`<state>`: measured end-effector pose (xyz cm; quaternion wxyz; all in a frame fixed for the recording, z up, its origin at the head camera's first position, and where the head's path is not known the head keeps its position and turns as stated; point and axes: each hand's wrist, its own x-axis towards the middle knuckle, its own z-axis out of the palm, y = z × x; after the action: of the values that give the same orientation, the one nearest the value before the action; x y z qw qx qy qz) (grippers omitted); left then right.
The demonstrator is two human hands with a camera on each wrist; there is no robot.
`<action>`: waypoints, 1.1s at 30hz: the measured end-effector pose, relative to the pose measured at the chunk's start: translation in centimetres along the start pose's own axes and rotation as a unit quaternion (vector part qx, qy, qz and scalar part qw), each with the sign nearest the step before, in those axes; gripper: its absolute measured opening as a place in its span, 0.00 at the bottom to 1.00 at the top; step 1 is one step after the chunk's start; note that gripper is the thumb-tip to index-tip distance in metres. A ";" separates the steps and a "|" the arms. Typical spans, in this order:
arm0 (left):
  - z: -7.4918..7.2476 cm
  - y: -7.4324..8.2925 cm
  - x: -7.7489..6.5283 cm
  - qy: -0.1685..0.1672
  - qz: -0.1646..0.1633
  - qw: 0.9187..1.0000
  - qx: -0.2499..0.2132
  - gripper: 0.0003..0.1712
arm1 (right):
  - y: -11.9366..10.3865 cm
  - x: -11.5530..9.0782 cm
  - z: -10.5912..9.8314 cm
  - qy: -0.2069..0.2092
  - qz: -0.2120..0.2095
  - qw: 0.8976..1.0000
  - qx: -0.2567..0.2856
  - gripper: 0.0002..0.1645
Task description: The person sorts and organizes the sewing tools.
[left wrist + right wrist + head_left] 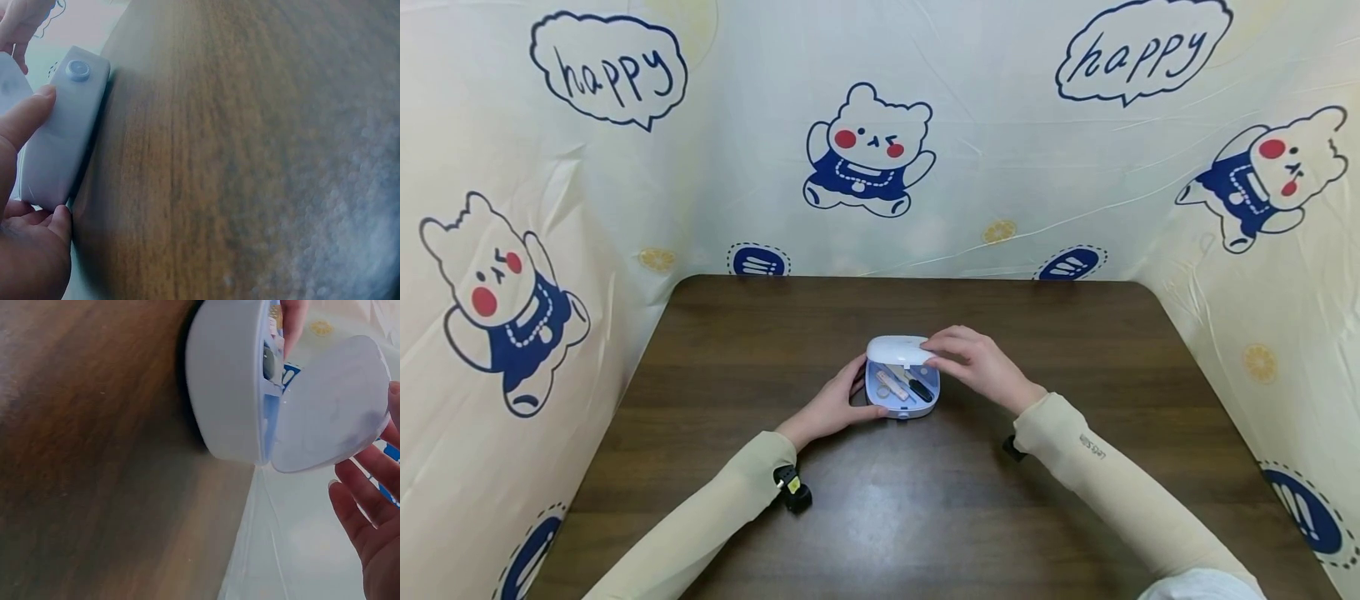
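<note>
A small white case (917,413) with a light blue inside stands on the table, its hinged lid (891,351) raised at the back. Inside lie a black stick-like item (919,389), a pale pink tube (891,385) and a small round item near the left side. My left hand (829,407) holds the case from the left, thumb against the front wall beside a round button (78,70) and fingers around the side. With thumb and fingertips, my right hand (983,367) grips the lid's right edge; the right wrist view shows the lid tilted well away from the base.
The dark wooden table (880,517) stretches around the case on all sides. A cloth printed with cartoon bears (871,150) hangs behind the table and along both sides. A black wrist device (793,490) sits below my left cuff.
</note>
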<state>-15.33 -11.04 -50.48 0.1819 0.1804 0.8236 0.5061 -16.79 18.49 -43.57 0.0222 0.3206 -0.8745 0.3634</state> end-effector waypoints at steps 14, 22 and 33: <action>0.0 -0.1 0.1 0.001 0.006 1.000 -0.003 0.61 | 0.8 -1.3 1.5 0.016 -0.074 0.996 -0.053 0.23; 0.0 -0.3 0.1 0.000 0.012 1.000 -0.006 0.61 | 0.9 -2.0 2.1 0.001 -0.055 0.997 -0.056 0.26; 0.0 -0.1 0.1 0.000 0.009 1.000 -0.008 0.61 | 0.9 -2.5 2.7 -0.027 -0.041 0.995 -0.084 0.31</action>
<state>-15.39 -11.05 -50.62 0.1789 0.1868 0.8176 0.5145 -14.79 18.58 -46.85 0.0406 0.3626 -0.8883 0.2789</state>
